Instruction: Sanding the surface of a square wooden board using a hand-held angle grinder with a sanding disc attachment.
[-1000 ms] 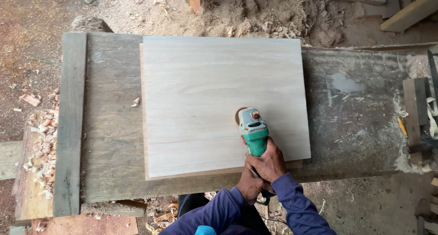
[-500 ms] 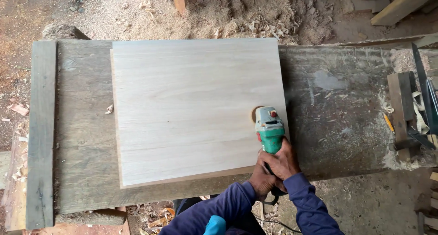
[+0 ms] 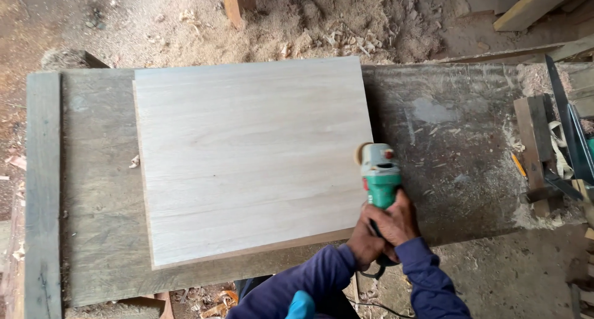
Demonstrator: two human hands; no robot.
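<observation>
A pale, smooth wooden board (image 3: 247,158) lies flat on a grey, worn workbench (image 3: 458,152). A green and grey angle grinder (image 3: 379,173) with a sanding disc sits at the board's right edge. My right hand (image 3: 402,220) grips the grinder's body from behind. Just to its left, my left hand (image 3: 364,245) clasps the rear of the handle. Both arms wear dark blue sleeves. The disc itself is mostly hidden under the tool's head.
A grey plank (image 3: 42,189) runs along the bench's left side. Sawdust and shavings (image 3: 346,22) cover the ground behind the bench. Metal tools and wood scraps (image 3: 557,146) lie at the bench's right end. A cord (image 3: 377,306) trails below my hands.
The grinder and both hands have slid rightward across the board, from inside its lower right area to its right edge. The camera view has shifted too.
</observation>
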